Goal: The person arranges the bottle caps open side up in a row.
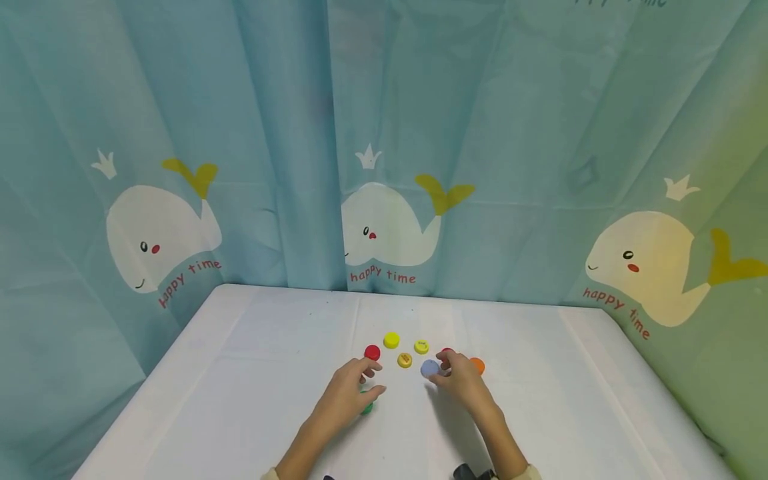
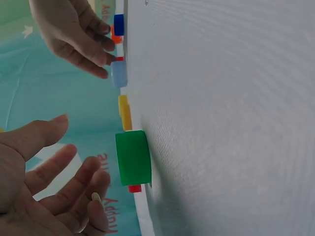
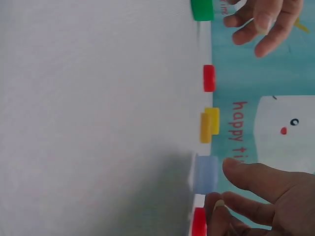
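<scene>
My left hand [image 1: 346, 392] hovers over a green bottle cap [image 2: 133, 158], its fingers spread and holding nothing; in the head view it partly hides the cap. Just beyond its fingertips lies a red cap [image 1: 372, 353]. My right hand [image 1: 464, 381] is beside a light blue cap [image 1: 429, 369], the thumb tip [image 3: 233, 165] close to the cap's edge and the fingers loosely bent. Beneath that hand's fingers a second red cap [image 3: 199, 222] shows in part. An orange cap [image 1: 477, 366] sits just right of the hand. The left wrist view also reveals a dark blue cap [image 2: 119, 24] near the right hand.
Two yellow caps [image 1: 392, 340] and a darker yellow cap [image 1: 405, 360] lie between and beyond the hands. All rest on a white-covered table [image 1: 252, 373]. A blue curtain [image 1: 288, 167] with whale prints hangs behind it. Something black [image 1: 465, 472] shows by the right wrist.
</scene>
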`<state>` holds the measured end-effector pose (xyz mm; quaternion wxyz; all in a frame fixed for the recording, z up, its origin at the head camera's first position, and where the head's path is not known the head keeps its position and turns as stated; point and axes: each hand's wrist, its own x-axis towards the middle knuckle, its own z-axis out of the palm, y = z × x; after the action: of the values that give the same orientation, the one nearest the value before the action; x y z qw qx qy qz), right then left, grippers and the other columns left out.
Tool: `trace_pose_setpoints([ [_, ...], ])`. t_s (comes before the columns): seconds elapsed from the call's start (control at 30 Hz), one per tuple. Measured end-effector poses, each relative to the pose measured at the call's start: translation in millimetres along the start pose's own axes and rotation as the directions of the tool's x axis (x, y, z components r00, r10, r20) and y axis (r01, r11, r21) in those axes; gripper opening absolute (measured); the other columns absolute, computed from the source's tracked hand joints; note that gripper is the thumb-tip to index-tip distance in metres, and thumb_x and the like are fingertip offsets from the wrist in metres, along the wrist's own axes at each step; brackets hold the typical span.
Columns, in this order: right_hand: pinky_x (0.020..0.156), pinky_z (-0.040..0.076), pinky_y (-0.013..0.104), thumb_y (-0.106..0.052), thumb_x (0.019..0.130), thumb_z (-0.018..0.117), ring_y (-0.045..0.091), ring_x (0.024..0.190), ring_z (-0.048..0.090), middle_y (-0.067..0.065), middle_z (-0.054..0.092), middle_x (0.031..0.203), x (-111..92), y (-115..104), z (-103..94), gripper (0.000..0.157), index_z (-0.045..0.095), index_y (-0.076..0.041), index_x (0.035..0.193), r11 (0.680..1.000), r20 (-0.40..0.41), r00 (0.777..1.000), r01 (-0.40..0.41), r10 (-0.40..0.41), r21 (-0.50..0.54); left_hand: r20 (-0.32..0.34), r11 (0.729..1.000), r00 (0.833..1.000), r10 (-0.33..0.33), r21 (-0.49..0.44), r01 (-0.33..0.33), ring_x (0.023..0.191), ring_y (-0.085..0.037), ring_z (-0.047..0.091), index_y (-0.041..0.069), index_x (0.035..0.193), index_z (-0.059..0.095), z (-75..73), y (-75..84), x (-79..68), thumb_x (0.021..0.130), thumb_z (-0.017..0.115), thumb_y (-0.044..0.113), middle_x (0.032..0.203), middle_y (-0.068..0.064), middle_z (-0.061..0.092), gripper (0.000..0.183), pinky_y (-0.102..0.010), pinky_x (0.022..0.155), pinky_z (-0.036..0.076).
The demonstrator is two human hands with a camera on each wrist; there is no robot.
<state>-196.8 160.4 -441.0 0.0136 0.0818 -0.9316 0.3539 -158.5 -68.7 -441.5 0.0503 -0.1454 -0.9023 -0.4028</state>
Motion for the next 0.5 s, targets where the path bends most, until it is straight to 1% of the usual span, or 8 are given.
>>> trace_pose_setpoints([
  [0.17, 0.073, 0.053, 0.037, -0.007, 0.076, 0.077, 0.024, 0.082, 0.062, 0.009, 0.062, 0.090, 1, 6, 4.2, 0.038, 0.061, 0.007, 0.108, 0.999, 0.008, 0.999, -0.032, 0.031, 0.012, 0.007, 1.000, 1.000, 0.005, -0.006, -0.005, 0.081, -0.018, 0.056, 0.006, 0.107, 0.063, 1.7, 0.8, 0.6, 0.080, 0.076, 0.016, 0.091, -0.003, 0.061, 0.032, -0.029, 0.071, 0.049],
  [0.23, 0.072, 0.053, 0.036, -0.007, 0.076, 0.077, 0.023, 0.081, 0.061, 0.009, 0.063, 0.089, 1, 8, 4.8, 0.038, 0.061, 0.007, 0.107, 1.000, 0.007, 1.000, -0.021, 0.021, 0.011, 0.021, 1.000, 1.000, 0.006, -0.012, -0.006, 0.080, -0.017, 0.056, 0.006, 0.108, 0.063, 1.4, 1.2, 0.9, 0.080, 0.075, 0.016, 0.091, -0.003, 0.062, 0.033, -0.028, 0.071, 0.049],
  [0.37, 0.070, 0.053, 0.035, -0.006, 0.076, 0.076, 0.022, 0.080, 0.062, 0.008, 0.063, 0.088, 2, 10, 5.4, 0.037, 0.061, 0.008, 0.107, 1.000, 0.011, 1.000, 0.003, -0.003, 0.017, 0.057, 0.999, 0.998, -0.038, -0.015, 0.039, 0.078, -0.015, 0.056, 0.005, 0.113, 0.063, -1.9, 0.9, 2.0, 0.081, 0.075, 0.018, 0.093, -0.003, 0.064, 0.037, -0.026, 0.069, 0.049],
  [0.5, 0.069, 0.053, 0.034, -0.005, 0.076, 0.076, 0.022, 0.079, 0.062, 0.008, 0.063, 0.087, 3, 11, 5.2, 0.038, 0.061, 0.009, 0.107, 1.000, 0.025, 0.999, 0.023, -0.023, 0.019, 0.071, 0.996, 0.994, -0.078, -0.028, 0.080, 0.076, -0.014, 0.055, 0.005, 0.115, 0.063, -7.1, 0.8, 3.4, 0.081, 0.075, 0.018, 0.094, -0.004, 0.065, 0.039, -0.024, 0.066, 0.049],
])
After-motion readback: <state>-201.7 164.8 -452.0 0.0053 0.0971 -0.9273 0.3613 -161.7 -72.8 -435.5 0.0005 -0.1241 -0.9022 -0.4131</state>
